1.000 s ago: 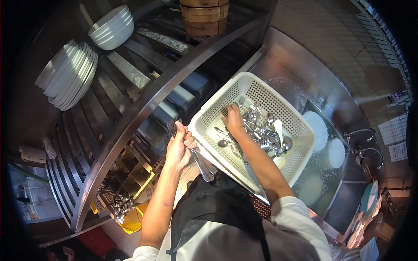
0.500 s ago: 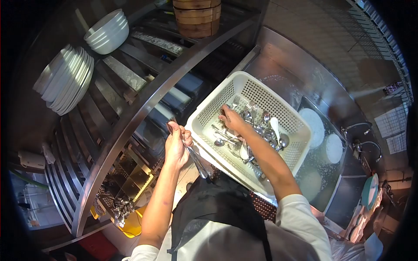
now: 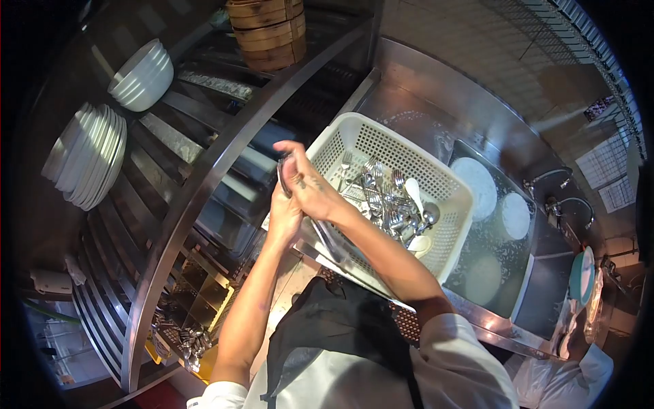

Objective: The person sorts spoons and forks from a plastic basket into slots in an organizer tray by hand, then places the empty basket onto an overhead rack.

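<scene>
My left hand is closed around a bundle of forks, heads up and handles slanting down to the right, blurred by motion. Against the top of the bundle lies my right hand, its fingers curled about the fork heads and partly hiding them. Both hands are just beyond the left side of a white perforated plastic basket. Inside it lies a heap of loose metal cutlery: forks, a ladle-like round spoon and white spoons.
Right of the basket, a metal sink holds cloudy water and white plates, beside two taps. A slatted metal rack on the left bears stacked plates, bowls and a bamboo steamer. More cutlery stands low left.
My right hand has come out of the basket, moving left to meet my left hand at the fork heads. The left hand keeps its bundle. The whole view has shifted slightly.
</scene>
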A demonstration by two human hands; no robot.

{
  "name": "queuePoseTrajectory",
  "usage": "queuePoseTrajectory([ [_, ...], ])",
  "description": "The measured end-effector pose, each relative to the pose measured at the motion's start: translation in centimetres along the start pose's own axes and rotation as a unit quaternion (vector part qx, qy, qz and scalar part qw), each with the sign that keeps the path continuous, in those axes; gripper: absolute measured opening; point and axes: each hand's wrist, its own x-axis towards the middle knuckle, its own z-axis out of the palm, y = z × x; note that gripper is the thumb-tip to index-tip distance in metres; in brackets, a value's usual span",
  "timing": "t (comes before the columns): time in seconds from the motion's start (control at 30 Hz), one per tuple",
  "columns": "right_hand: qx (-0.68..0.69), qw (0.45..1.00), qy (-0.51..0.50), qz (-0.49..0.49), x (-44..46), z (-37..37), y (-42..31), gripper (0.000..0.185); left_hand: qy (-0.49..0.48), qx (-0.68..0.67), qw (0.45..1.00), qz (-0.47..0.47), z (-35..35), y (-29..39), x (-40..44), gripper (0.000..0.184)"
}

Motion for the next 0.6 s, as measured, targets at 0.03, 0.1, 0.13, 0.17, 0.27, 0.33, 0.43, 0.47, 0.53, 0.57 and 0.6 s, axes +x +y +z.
queuePoseTrajectory([
  [0.03, -0.085, 0.995, -0.026, -0.034, 0.1, -0.3, -0.5, 0.064, 0.011, -0.033, 0.999, 0.011, 0.8, 1.9, -0.4, 0.036],
  [0.1, -0.157, 0.981, -0.075, -0.083, 0.7, -1.4, -0.5, 0.07, 0.018, -0.088, 0.993, -0.075, -0.3, 3.5, -1.5, 0.032],
  [0.13, -0.146, 0.98, -0.097, -0.099, 1.6, -2.4, 0.2, 0.072, 0.024, -0.144, 0.976, -0.16, -0.8, 4.3, -2.0, 0.028],
  [0.17, 0.053, 0.989, -0.121, 0.067, 2.3, -3.5, 0.6, 0.071, 0.062, -0.121, 0.98, -0.142, -0.2, 5.2, -2.4, 0.023],
  [0.27, -0.194, 0.955, 0.148, 0.168, 3.8, -7.1, 9.0, 0.052, 0.083, -0.109, 0.982, -0.13, -2.6, 4.7, -3.3, 0.024],
  [0.33, -0.394, 0.869, 0.082, 0.287, 3.2, -9.9, 16.4, 0.049, 0.121, -0.172, 0.969, -0.129, -3.4, 5.2, -4.0, 0.028],
  [0.43, -0.476, 0.803, 0.026, 0.357, 1.8, -9.2, 18.1, 0.051, 0.127, -0.214, 0.959, -0.133, -5.3, 3.9, -4.9, 0.034],
  [0.47, -0.516, 0.771, 0.012, 0.373, 1.6, -8.9, 18.0, 0.051, 0.114, -0.25, 0.951, -0.144, -5.9, 3.7, -4.9, 0.036],
  [0.53, -0.501, 0.79, 0.05, 0.35, 1.3, -8.5, 20.2, 0.043, 0.099, -0.284, 0.941, -0.158, -5.9, 3.7, -4.9, 0.039],
  [0.57, -0.403, 0.844, 0.1, 0.339, 1.3, -8.2, 21.6, 0.04, 0.143, -0.25, 0.944, -0.159, -5.3, 4.2, -4.7, 0.04],
  [0.6, -0.3, 0.885, 0.151, 0.322, 1.4, -8.2, 22.9, 0.036, 0.184, -0.217, 0.945, -0.159, -4.9, 4.5, -4.4, 0.04],
])
